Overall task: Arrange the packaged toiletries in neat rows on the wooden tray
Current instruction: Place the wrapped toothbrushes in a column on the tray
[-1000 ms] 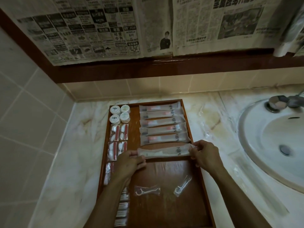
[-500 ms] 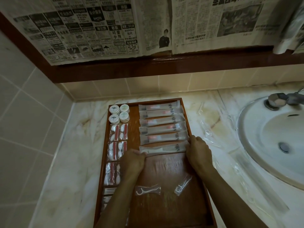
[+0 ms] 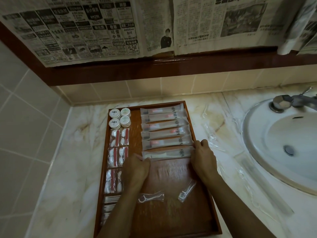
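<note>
Your left hand [image 3: 136, 166] pinches the left end of the nearest toothbrush packet [image 3: 167, 154], fingers curled on the wrapper's edge; your right hand [image 3: 203, 156] grips the right end the same way. The packet lies flat on the wooden tray [image 3: 173, 219], centre of the frame, directly below a column of five more toothbrush packets [image 3: 164, 127] that run up toward the tray's top edge (all lying crosswise, slightly fanned, edges overlapping).

Left side of the tray, top to bottom: four round white jars [image 3: 119, 118] in a two-by-two block, then clear packs of cotton buds [image 3: 118, 148] with red strips in pairs, then some flat white packets [image 3: 109, 200] partly hidden by your left forearm (contents too blurred to tell).

Lower middle of the tray: one floss pick packet [image 3: 151, 198] lying flat just right of your left wrist, a second floss pick packet [image 3: 186, 191] tilted diagonally near your right forearm, the two apart.

The tray sits on a marble table [image 3: 72, 160]. A white sink [image 3: 281, 143] with a metal tap [image 3: 289, 102] fills the right of the frame. Newspaper sheets [image 3: 120, 26] hang along the top, above a dark wooden ledge [image 3: 171, 66].
</note>
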